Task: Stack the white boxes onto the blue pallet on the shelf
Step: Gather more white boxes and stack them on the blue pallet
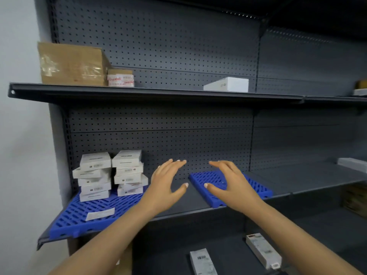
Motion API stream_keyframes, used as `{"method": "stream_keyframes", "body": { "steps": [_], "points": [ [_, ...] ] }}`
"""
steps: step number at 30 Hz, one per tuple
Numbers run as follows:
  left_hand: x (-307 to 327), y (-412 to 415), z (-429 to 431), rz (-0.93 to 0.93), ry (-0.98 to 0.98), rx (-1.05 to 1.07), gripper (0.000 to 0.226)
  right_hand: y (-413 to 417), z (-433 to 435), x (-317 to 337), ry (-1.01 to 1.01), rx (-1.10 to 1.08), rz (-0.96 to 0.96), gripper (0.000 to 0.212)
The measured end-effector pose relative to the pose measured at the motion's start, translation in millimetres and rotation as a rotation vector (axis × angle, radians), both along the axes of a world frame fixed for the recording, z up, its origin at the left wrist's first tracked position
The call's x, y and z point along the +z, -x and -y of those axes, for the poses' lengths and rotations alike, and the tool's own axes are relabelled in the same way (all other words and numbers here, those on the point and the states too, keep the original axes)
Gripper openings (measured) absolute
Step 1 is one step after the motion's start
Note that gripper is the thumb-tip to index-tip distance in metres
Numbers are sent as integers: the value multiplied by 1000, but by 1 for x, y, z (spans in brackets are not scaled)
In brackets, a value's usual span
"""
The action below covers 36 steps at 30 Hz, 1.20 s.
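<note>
both forearms reach up from the bottom edge. the left hand (165,187) and right hand (233,185) hover mid-frame, palms facing, fingers spread and relaxed, holding nothing. the white boxes (103,173) stand in two stacks at centre left on a blue pallet (79,215); the right hand may touch a second pallet (258,188).

1. Two stacks of white boxes (111,173) fill the back of the left blue pallet (79,215), at 9 o'clock from the left grip (166,187).
2. At 7 o'clock the pallet's front is open, save a flat white packet (100,213).
3. The right blue pallet (256,187), by the right grip (232,185), lies bare.
4. At 12 o'clock the pegboard (178,139) closes the back, and the upper shelf (158,95) caps the bay.
</note>
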<state>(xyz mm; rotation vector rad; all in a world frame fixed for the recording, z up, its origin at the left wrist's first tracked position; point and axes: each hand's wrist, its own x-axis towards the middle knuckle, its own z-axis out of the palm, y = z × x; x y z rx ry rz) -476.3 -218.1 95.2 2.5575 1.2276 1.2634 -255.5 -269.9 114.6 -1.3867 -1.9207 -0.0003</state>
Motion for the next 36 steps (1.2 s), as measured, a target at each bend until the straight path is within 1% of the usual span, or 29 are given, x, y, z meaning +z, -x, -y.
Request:
{"method": "stream_keyframes", "body": {
  "steps": [9,12,15,23,26,30,36],
  "points": [
    [34,-119,-4,35,-55,18,60,-112,-10,41,-112,43,42,61],
    [58,-145,-11,30,-113,24,60,-139,-20,62,-135,52,79,60],
    [90,-163,-18,41,-191,31,60,-155,-34,88,-206,75,89,60],
    [187,-178,-60,12,-423,148,58,-156,-94,174,-363,90,55,62],
    [212,-178,-83,-35,-430,219,58,-148,-123,200,-371,70,43,62],
    [245,-176,-117,-20,-426,277,57,-137,-165,232,-361,-18,35,67],
    [264,-164,-155,-48,-440,320,56,-122,-208,251,-278,-154,122,78]
  ]
}}
